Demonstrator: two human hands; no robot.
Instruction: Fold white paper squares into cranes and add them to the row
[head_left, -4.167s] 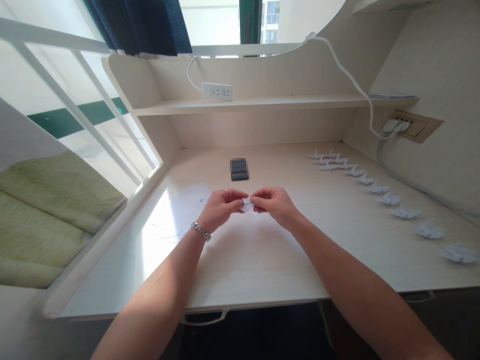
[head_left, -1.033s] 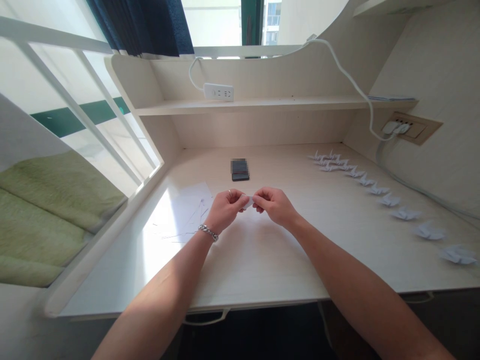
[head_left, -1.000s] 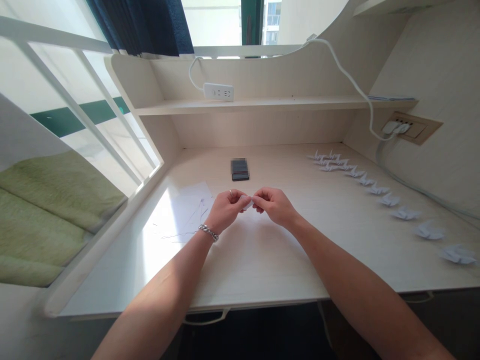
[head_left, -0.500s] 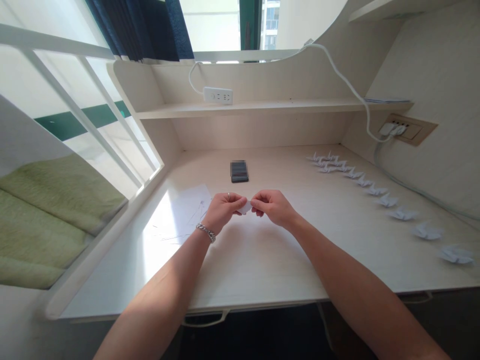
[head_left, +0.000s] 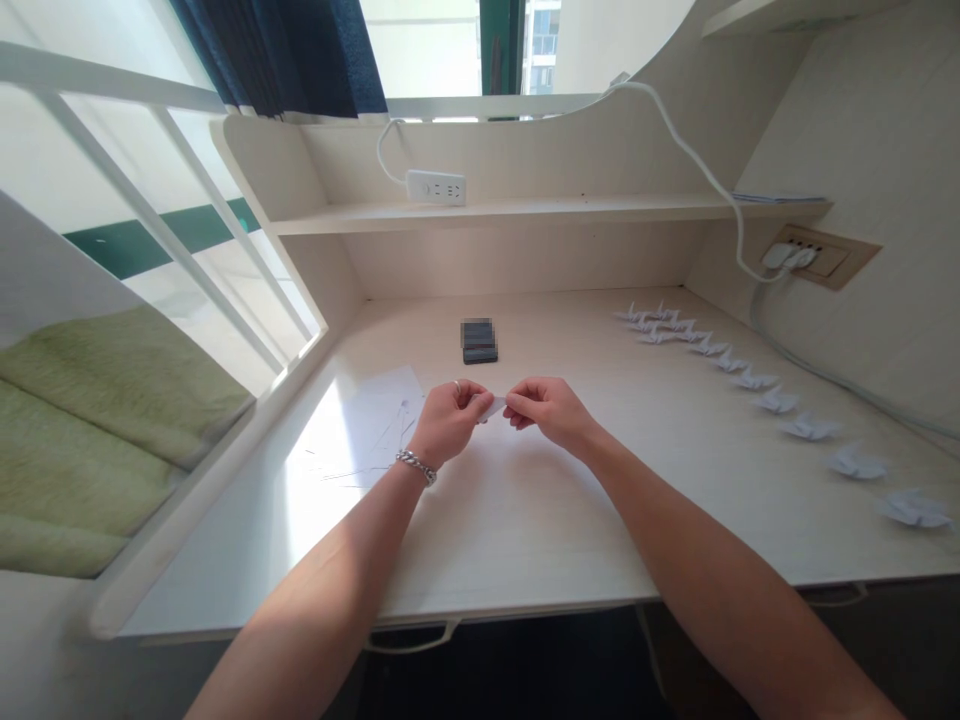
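Between my two hands is a small folded piece of white paper (head_left: 493,408), held just above the desk. My left hand (head_left: 448,418), with a ring and a chain bracelet (head_left: 416,466), pinches its left side between thumb and fingers. On the other side my right hand (head_left: 549,410) has its thumb and fingertips closed on the paper's pointed right end. Most of the fold is covered by my fingers. Several folded paper cranes (head_left: 777,400) stand in a line along the right of the desk.
White paper sheets (head_left: 360,425) with thin strips lie left of my hands, partly in sunlight. A dark, blurred-out phone-like object (head_left: 479,342) lies beyond them. A power strip (head_left: 436,188) rests on the shelf (head_left: 525,212); a white cable (head_left: 694,165) hangs down to the wall socket (head_left: 825,258).
The folded paper has turned slightly, now showing a narrower, pointed shape between my fingers. My hands have shifted only a little, and both still grip it.
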